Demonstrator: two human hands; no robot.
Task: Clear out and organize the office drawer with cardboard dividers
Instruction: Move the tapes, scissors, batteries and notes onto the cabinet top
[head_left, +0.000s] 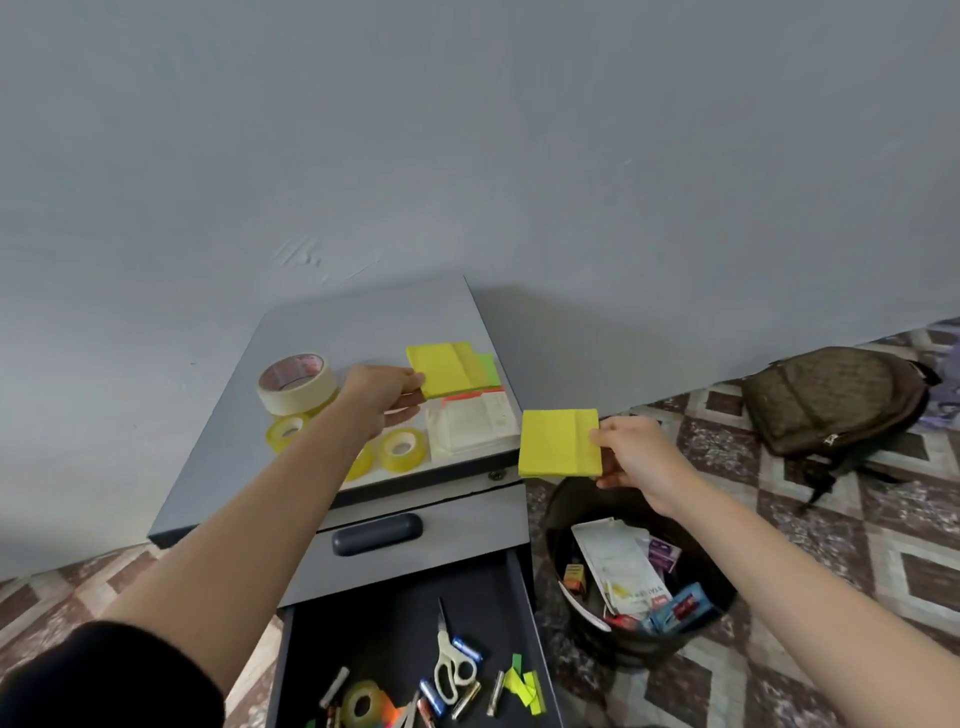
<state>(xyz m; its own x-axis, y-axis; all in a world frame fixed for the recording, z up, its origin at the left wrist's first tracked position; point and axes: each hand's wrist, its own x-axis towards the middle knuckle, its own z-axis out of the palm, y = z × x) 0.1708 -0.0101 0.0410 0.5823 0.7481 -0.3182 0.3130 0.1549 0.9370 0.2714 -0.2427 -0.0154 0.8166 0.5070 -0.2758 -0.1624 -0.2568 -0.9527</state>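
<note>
Several loose items lie nearest, in the open lower drawer (374, 623). Its dark matt floor carries white-handled scissors (451, 660), cylindrical batteries (466, 648), a clear tape roll (363, 704) and yellow-green paper flags (524, 686).

- **Right of the drawer:** round black bin (558, 514), holding crumpled paper and glossy packets.
- **Above the drawer:** closed grey drawer front with a dark oval handle (376, 532).
- **Right hand (636, 454):** thumb and fingers pinch the right edge of a square yellow sticky-note pad (558, 449), held in the air over the bin's far rim.
- **Left hand (387, 395):** fingers curled on the left edge of a second yellow pad (449, 376), low over the cabinet top (363, 332), which is smooth grey laminate.
- **On that top:** cream masking tape roll (296, 384) touching yellowish clear tape rolls (401, 449), a green pad (488, 369) and a clear plastic sleeve (472, 431).
- **Far right:** olive-brown fabric backpack (836, 400) on a diamond-patterned tile floor (831, 545).
- **Behind:** plain blue-grey wall (467, 156).
</note>
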